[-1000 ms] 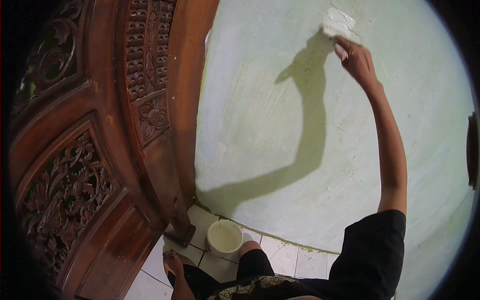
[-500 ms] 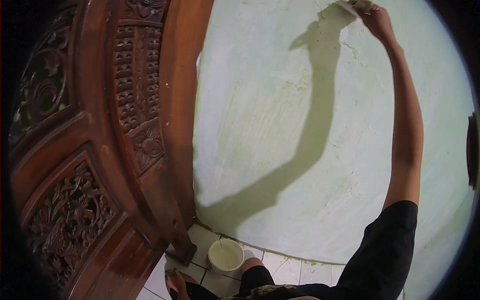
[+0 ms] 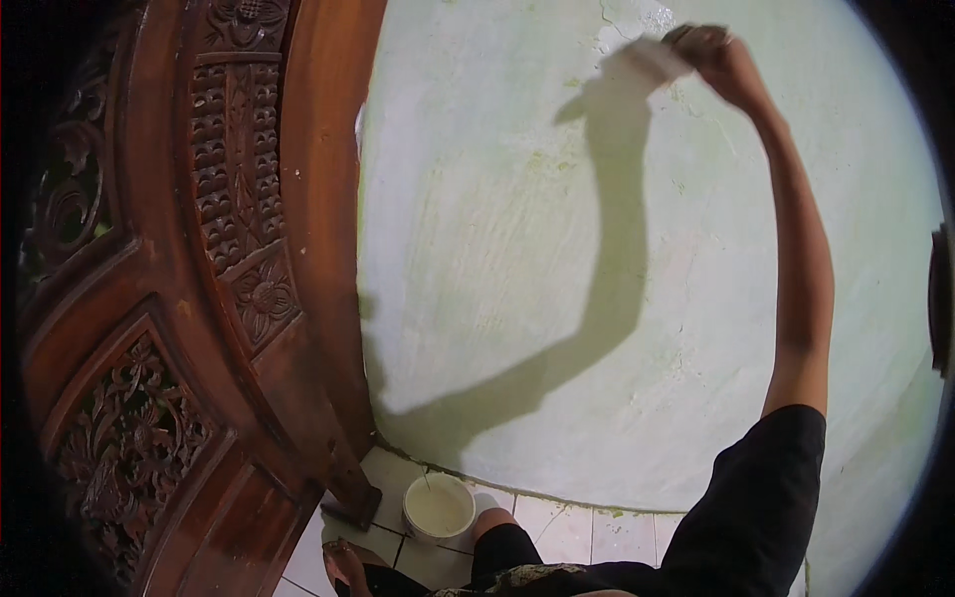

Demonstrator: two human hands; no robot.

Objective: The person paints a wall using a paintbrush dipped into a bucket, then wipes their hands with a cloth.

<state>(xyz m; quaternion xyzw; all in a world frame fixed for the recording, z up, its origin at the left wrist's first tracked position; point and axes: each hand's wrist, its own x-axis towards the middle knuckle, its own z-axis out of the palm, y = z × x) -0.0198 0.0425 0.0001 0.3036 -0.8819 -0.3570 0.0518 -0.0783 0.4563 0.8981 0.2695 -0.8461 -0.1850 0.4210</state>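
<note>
My right hand (image 3: 718, 62) is raised near the top of the view, fingers closed around a scraper. The scraper's wide, pale blade (image 3: 652, 65) is blurred and points left over the pale green wall (image 3: 517, 229). Whether the blade touches the wall I cannot tell. A wet, shiny patch of wall lies just above it. At the lower left, my left hand (image 3: 343, 565) is low beside my leg, its fingers too dark and small to make out. A white bucket (image 3: 439, 507) with a pale, creamy substance inside stands on the floor between my knees.
A carved brown wooden panel (image 3: 244, 149) with a heavy frame fills the left side, its foot on the white floor tiles (image 3: 567, 537). My arm's shadow (image 3: 617, 239) falls across the wall. A dark object (image 3: 938, 298) shows at the right edge.
My right hand and the scraper have come down a little from the top edge. A shiny wet patch now shows above them. The view has shifted slightly.
</note>
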